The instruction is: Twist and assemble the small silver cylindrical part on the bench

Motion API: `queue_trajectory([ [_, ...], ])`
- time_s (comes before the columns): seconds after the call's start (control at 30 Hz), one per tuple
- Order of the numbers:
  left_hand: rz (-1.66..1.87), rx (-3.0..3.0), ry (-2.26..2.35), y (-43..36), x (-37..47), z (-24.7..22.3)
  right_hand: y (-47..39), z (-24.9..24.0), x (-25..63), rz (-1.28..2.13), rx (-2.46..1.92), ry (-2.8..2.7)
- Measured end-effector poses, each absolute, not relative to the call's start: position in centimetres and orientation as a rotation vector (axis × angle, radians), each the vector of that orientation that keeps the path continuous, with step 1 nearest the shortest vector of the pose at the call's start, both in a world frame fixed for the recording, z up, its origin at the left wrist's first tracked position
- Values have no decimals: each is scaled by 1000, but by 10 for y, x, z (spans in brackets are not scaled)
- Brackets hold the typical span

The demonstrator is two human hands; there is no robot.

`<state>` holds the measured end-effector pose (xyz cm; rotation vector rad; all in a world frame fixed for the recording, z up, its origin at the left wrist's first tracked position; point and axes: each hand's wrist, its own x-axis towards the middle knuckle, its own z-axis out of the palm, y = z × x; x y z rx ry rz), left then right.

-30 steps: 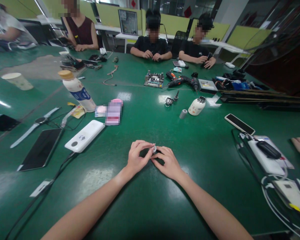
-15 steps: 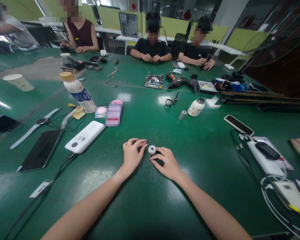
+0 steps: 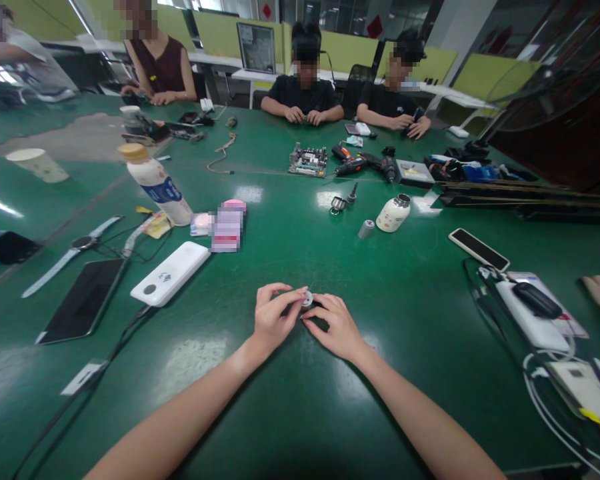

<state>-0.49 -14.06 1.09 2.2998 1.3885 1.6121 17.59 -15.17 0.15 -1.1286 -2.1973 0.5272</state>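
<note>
A small silver metal cylinder (image 3: 307, 301) stands upright on the green table, its round end facing up and partly covered by fingers. My right hand (image 3: 336, 327) curls against its right side and near edge, holding it. From the left, my left hand (image 3: 275, 313) reaches over with thumb and fingers closed at the cylinder's top. Whatever those fingertips pinch, if anything, is too small to make out. Farther off, a similar silver cylinder (image 3: 367, 229) stands beside a cream-coloured bottle (image 3: 393, 213).
A white power bank (image 3: 170, 273), a dark tablet (image 3: 83, 300) and a watch (image 3: 83, 244) lie left. Beyond are a drink bottle (image 3: 155, 183), a circuit board (image 3: 307, 160) and power drills (image 3: 365, 163). At right lie a phone (image 3: 479, 249) and cables. Several people sit around.
My left hand has moved right, from beside the cylinder onto its top, with the fingertips now touching or just over it. My right hand stays almost still at the cylinder.
</note>
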Motion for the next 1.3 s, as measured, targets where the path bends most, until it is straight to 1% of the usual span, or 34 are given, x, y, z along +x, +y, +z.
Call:
queue_trajectory([
  [0.17,1725,2219,1342,-138,-7,12,-152,2,176,519,-1128,-2193],
  [0.37,1586,2213,1304,-138,-5,15,-152,2,176,530,-1125,-2188],
  [0.7,1528,2220,1353,-138,-5,18,-152,4,176,544,-1124,-2195],
  [0.77,1575,2185,1387,-139,-5,15,-152,3,176,535,-1130,-2195],
  [0.9,1810,2038,1516,-139,-7,12,-152,1,176,520,-1141,-2190],
  [0.97,1846,1976,1610,-136,-8,12,-152,1,176,513,-1152,-2185],
  [1.03,1748,1946,1720,-132,-10,11,-153,1,176,514,-1158,-2185],
  [1.17,1393,1941,1801,-125,-14,6,-153,3,176,523,-1154,-2189],
  [1.3,1236,1929,1837,-125,-15,3,-154,3,176,522,-1156,-2181],
])
